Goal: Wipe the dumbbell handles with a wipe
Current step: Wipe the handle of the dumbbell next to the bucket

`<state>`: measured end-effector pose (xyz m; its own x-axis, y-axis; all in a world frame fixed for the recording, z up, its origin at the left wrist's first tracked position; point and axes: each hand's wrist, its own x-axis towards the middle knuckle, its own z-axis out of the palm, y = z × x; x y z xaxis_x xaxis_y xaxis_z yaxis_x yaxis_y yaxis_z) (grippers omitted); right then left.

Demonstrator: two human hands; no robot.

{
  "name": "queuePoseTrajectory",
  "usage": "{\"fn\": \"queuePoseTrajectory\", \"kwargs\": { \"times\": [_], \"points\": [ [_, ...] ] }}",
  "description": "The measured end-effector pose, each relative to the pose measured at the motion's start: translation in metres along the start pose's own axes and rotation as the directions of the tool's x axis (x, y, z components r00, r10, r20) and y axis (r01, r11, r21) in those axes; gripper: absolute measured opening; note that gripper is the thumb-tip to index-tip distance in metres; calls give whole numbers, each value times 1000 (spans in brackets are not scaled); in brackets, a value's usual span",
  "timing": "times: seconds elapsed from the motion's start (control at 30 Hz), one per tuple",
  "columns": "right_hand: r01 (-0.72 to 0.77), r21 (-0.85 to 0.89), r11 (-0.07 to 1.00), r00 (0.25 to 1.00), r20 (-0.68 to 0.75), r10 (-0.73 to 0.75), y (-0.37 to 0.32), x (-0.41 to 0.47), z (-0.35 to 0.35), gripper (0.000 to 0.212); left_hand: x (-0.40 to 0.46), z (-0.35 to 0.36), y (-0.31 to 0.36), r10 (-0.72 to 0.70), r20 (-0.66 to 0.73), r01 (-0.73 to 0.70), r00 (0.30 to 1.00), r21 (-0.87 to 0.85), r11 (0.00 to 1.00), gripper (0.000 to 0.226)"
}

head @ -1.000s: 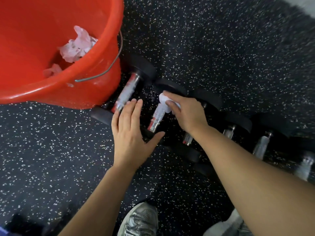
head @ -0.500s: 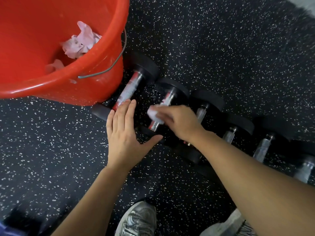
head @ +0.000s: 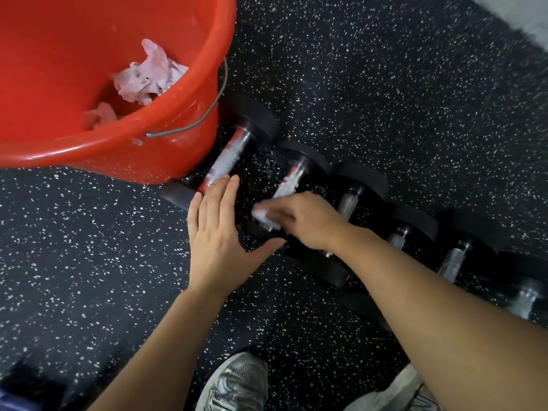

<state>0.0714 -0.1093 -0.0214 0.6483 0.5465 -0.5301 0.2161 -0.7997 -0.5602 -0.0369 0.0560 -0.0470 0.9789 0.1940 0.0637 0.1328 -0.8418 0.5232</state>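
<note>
Six or so dumbbells (head: pixel 299 185) lie side by side in a row on the speckled floor (head: pixel 415 99), running from beside the red bucket (head: pixel 118 149) off to the right edge, each with black end weights and a bright metal handle (head: pixel 292 179) between them. The right hand (head: pixel 308 221) is over the second dumbbell from the bucket, its fingers (head: pixel 278 210) closed around a small white wipe (head: pixel 264 218) pressed to the near end of that handle; the hand is blurred, so the exact grip is hard to read. The left hand (head: pixel 216 232) lies flat and open, holding nothing, fingertips touching the first dumbbell's handle and the thumb spread toward the second, seemingly steadying the row. The dumbbells look heavy and rigid, and their round ends would probably let them roll, so bracing an end weight with the free hand is the sensible hold, not lifting. The handles look smooth and glossy, possibly wet, so likely slippery under the cloth. The wipe is soft, light and limp; it is best bunched and wrapped around the bar so it can slide along the length. Crumpled pinkish wipes (head: pixel 148 75) sit in the bucket. Four handles to the right appear yet to be done.
</note>
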Motion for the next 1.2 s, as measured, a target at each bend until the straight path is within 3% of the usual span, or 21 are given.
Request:
{"fn": "queuePoseTrajectory", "kwargs": {
  "times": [0.1,0.17,0.3,0.4,0.47,0.57,0.67,0.73,0.83,0.9,0.97,1.07,1.2],
  "points": [
    [-109,-77,991,956,-281,83,14,7,-14,39,0,1,1,2,-11,-2,1000,4,1000,117],
    [-193,-149,970,939,-315,138,22,11,-17,40,0,0,1,6,-14,-6,1000,6,1000,118],
    [-43,-98,994,988,-149,29,19,3,0,37,1,0,0,-1,-2,1,1000,4,1000,120],
    [24,-154,988,999,30,-20,16,-5,19,41,1,0,0,-2,-5,2,1000,-6,1000,120],
    [59,-127,990,998,45,-54,15,-7,18,40,0,0,1,-1,-4,1,1000,-11,1000,121],
    [40,-57,998,986,-162,-49,22,-4,3,40,0,1,2,-2,-10,2,1000,-8,1000,120],
    [-137,-136,981,932,-354,81,30,2,-8,42,0,1,3,-5,-13,5,1000,-14,1000,121],
    [-148,-101,984,945,-308,110,33,0,-2,44,0,0,3,-5,-7,5,1000,-12,1000,121],
    [-26,-59,998,995,-96,21,33,-9,9,48,0,0,2,-1,-9,1,1000,-5,1000,121],
    [56,-163,985,998,34,-51,30,-11,15,55,0,0,3,0,-13,0,1000,-2,1000,120],
    [107,-264,959,993,77,-89,27,-7,13,54,0,0,4,-1,-17,1,1000,-9,1000,119],
    [60,-340,938,997,-27,-74,23,3,-2,45,1,1,4,-3,-14,2,1000,-16,1000,118],
    [-206,-382,901,951,-295,92,26,18,-18,52,1,0,3,-10,1,10,1000,-19,1000,121]
  ]
}}
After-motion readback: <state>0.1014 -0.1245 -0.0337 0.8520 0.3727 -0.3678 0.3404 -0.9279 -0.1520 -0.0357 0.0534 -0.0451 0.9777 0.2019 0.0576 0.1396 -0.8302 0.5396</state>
